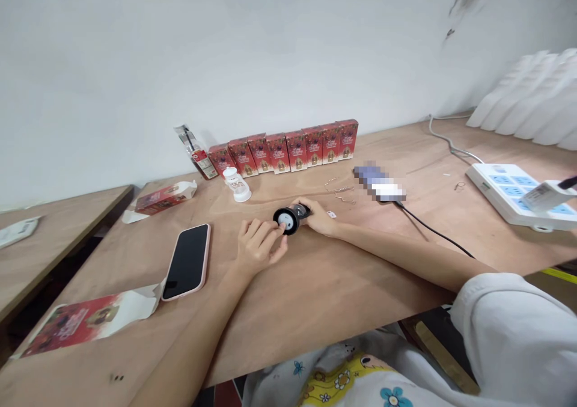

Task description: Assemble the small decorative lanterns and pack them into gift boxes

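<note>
A small black lantern (302, 211) lies tipped on its side above the table, its round base with a pale disc facing me. My right hand (318, 219) is closed around its far end. A fingertip of my left hand (261, 243) touches the disc in the base, while the other fingers are apart and hold nothing. Behind them, a small white lantern (237, 186) with a clear body stands upright. Part of the black lantern is hidden by my fingers.
Several red printed boxes (296, 152) stand along the wall, beside a clear packet (198, 153). Opened boxes (164, 198) and a phone (187, 261) lie left. On the right are bent wires (339, 189), a blurred-out device (378, 183) on a black cable, a power strip (514, 195) and white stacked pieces (527, 103).
</note>
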### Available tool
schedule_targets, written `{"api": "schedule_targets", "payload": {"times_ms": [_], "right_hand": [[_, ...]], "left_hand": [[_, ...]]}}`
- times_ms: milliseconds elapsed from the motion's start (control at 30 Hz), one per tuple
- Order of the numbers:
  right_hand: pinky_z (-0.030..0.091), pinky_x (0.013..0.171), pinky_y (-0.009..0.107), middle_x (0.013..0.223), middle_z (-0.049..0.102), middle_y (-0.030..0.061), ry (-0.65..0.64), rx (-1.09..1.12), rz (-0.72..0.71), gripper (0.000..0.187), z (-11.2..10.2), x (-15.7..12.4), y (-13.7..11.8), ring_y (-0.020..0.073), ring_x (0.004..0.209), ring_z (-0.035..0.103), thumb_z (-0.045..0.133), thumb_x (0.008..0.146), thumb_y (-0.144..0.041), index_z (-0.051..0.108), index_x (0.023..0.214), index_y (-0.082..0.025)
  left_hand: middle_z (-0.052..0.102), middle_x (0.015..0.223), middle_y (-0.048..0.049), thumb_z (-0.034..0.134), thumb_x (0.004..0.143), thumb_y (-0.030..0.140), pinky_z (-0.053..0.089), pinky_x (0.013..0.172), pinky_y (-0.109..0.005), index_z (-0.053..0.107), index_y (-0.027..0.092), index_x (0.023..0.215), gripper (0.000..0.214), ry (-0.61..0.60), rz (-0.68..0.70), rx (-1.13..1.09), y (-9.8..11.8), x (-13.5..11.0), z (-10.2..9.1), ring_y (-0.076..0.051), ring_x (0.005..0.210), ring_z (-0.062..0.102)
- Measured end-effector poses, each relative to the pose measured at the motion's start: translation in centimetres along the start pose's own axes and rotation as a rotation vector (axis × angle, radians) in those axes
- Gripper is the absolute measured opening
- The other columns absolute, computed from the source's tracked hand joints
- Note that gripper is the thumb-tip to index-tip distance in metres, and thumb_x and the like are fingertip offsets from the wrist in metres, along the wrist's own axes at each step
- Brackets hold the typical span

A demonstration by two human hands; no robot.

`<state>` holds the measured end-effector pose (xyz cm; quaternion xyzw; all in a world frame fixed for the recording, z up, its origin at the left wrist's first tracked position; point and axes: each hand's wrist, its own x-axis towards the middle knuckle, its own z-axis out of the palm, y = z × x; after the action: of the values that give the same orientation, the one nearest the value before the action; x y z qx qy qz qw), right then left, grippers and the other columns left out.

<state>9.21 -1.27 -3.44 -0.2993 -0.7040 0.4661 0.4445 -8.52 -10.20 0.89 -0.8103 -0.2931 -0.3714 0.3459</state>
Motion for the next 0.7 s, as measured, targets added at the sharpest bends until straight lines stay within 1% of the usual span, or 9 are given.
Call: {"api": "schedule_targets", "payload": {"times_ms": [100, 167, 267, 367, 433, 467, 567, 633, 700], "right_hand": [[0.04, 0.083, 0.03, 0.085, 0.061, -0.0011, -0.011, -0.08, -0.063, 0.027, 0.1, -0.4, -0.4, 0.0174, 0.085, 0.055, 0.053, 0.057, -0.01, 0.056, 0.082, -0.019], [0.041, 0.086, 0.032, 0.091, 0.061, 0.0013, -0.048, -0.198, -0.141, 0.036, 0.3, -0.9, -0.9, 0.0188, 0.09, 0.056, 0.046, 0.055, -0.005, 0.058, 0.086, -0.019], [0.041, 0.091, 0.035, 0.102, 0.06, 0.0051, -0.127, -0.305, -0.236, 0.051, 0.5, -1.5, -1.4, 0.0206, 0.1, 0.056, 0.044, 0.055, -0.001, 0.057, 0.101, -0.02], [0.039, 0.099, 0.037, 0.123, 0.054, 0.0088, -0.158, -0.25, -0.266, 0.068, -0.1, -1.3, -1.5, 0.0207, 0.116, 0.051, 0.047, 0.06, -0.002, 0.043, 0.126, -0.02], [0.035, 0.104, 0.039, 0.133, 0.048, 0.0099, -0.087, -0.312, -0.233, 0.072, -1.3, -0.6, -1.6, 0.0206, 0.124, 0.045, 0.046, 0.063, -0.003, 0.037, 0.132, -0.02], [0.034, 0.106, 0.04, 0.134, 0.047, 0.0102, -0.015, -0.413, -0.192, 0.069, -2.0, -0.2, -1.6, 0.0211, 0.126, 0.043, 0.045, 0.065, -0.003, 0.038, 0.132, -0.02], [0.035, 0.102, 0.045, 0.129, 0.051, 0.0169, 0.157, -0.931, 0.023, 0.049, -4.1, 1.0, -1.4, 0.0268, 0.123, 0.044, 0.042, 0.077, -0.005, 0.045, 0.126, -0.014], [0.037, 0.095, 0.05, 0.121, 0.055, 0.0244, 0.149, -1.193, 0.138, 0.04, -5.1, 1.5, -1.1, 0.0326, 0.117, 0.049, 0.041, 0.081, -0.005, 0.05, 0.12, -0.008], [0.039, 0.087, 0.051, 0.11, 0.06, 0.0301, 0.109, -1.289, 0.195, 0.035, -5.6, 1.8, -0.6, 0.0369, 0.108, 0.054, 0.043, 0.079, -0.001, 0.055, 0.112, -0.004]], "left_hand": [[0.066, 0.088, -0.0099, 0.068, 0.072, 0.033, 0.04, 0.062, -0.031, 0.058, 0.018, 0.084, 0.022, 0.015, -0.069, 0.034, 0.3, -0.3, 0.3, -0.018, 0.071, 0.059], [0.064, 0.1, -0.0143, 0.071, 0.07, 0.039, 0.046, 0.068, -0.033, 0.056, 0.017, 0.083, 0.029, 0.015, -0.163, -0.022, 0.5, -0.5, 0.6, -0.023, 0.084, 0.062], [0.065, 0.102, -0.0109, 0.068, 0.073, 0.036, 0.051, 0.072, -0.033, 0.054, 0.019, 0.085, 0.025, -0.071, -0.331, -0.21, 0.7, -0.8, 1.1, -0.022, 0.09, 0.064], [0.066, 0.094, -0.0081, 0.065, 0.075, 0.037, 0.053, 0.069, -0.031, 0.053, 0.018, 0.1, 0.033, -0.088, -0.458, -0.29, 0.4, -1.1, 1.0, -0.021, 0.083, 0.066], [0.065, 0.096, -0.0096, 0.065, 0.075, 0.036, 0.053, 0.074, -0.034, 0.052, 0.016, 0.11, 0.043, -0.038, -0.54, -0.258, 0.1, -1.2, 0.8, -0.023, 0.087, 0.065], [0.065, 0.099, -0.0105, 0.065, 0.076, 0.035, 0.052, 0.078, -0.036, 0.052, 0.015, 0.113, 0.044, -0.022, -0.589, -0.242, -0.1, -1.3, 0.8, -0.024, 0.092, 0.064], [0.063, 0.103, -0.0094, 0.061, 0.079, 0.033, 0.05, 0.086, -0.039, 0.054, 0.016, 0.111, 0.037, 0.004, -0.789, -0.279, -0.6, -1.6, 1.0, -0.024, 0.098, 0.061], [0.063, 0.097, -0.0066, 0.06, 0.079, 0.036, 0.052, 0.08, -0.036, 0.055, 0.018, 0.107, 0.033, 0.059, -0.978, -0.4, -0.8, -1.9, 1.7, -0.021, 0.091, 0.061], [0.061, 0.092, -0.0047, 0.061, 0.077, 0.04, 0.054, 0.065, -0.03, 0.055, 0.019, 0.102, 0.033, 0.138, -1.187, -0.583, -0.8, -2.1, 2.5, -0.018, 0.081, 0.061]]}}
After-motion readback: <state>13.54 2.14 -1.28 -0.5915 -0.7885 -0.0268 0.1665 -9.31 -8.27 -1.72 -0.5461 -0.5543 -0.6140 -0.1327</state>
